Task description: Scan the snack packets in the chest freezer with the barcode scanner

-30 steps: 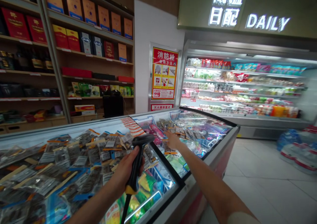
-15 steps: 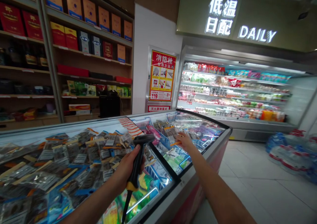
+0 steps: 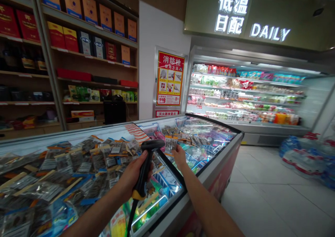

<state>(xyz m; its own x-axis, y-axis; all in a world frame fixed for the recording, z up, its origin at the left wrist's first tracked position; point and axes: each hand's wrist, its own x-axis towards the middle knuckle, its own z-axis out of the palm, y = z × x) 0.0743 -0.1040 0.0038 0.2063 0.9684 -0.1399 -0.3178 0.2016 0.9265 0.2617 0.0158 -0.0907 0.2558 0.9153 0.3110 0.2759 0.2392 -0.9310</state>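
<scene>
My left hand (image 3: 136, 172) is wrapped round the grip of a black and yellow barcode scanner (image 3: 144, 174), whose head points away to the right and whose cable hangs down. Over the freezer's glass top, my right hand (image 3: 179, 156) pinches a small clear snack packet (image 3: 170, 144) with an orange top strip, its label side towards me. The packet is just right of the scanner's head. Many similar packets (image 3: 99, 160) lie heaped on the glass to the left. A smaller row of packets (image 3: 195, 138) rests on the glass beyond my right hand.
The chest freezer (image 3: 220, 153) has a pale rim and bagged goods under its glass. Shelves with boxes (image 3: 106, 17) stand at the back left. A lit chiller (image 3: 243, 90) is at the back right. Wrapped water bottles (image 3: 306, 156) stand on the tiled floor (image 3: 261, 195) at right.
My right hand has moved left and closer to the scanner, carrying a packet away from the far glass. My left hand and the scanner have hardly moved.
</scene>
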